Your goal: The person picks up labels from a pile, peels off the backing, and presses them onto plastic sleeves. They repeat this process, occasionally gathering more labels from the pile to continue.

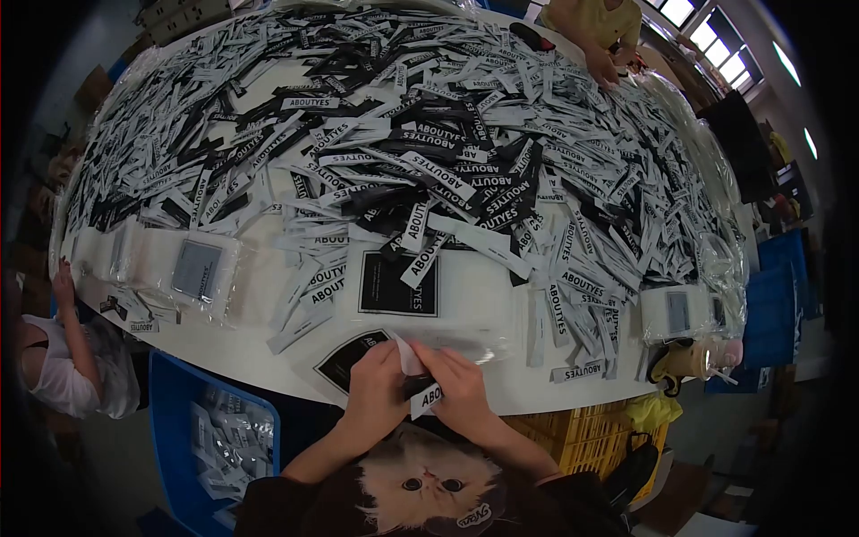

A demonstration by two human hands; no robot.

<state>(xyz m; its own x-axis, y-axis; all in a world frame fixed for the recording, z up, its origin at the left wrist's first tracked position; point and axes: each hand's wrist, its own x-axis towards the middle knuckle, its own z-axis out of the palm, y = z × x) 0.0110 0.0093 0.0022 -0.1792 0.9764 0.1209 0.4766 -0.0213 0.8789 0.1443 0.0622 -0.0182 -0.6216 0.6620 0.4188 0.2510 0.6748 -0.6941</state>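
At the table's front edge my left hand [376,380] and my right hand [455,380] are close together, fingers closed. Between them they grip a label strip [429,399], white with black "ABOUTYES" lettering; a dark piece shows beside it, and my fingers hide much of both. Under my left hand's far side lies a black printed card or bag [338,365], partly covered. Just beyond my hands rests a stack of clear plastic bags [474,313] with a black printed panel [398,285].
Heaped black and white label strips [438,170] spread across the white table [224,345]. More bag stacks lie left [197,268] and right [677,311]. Below stand a blue bin [165,421] of packed bags and a yellow crate [573,430]. Other people sit at left [85,362] and far right [595,31].
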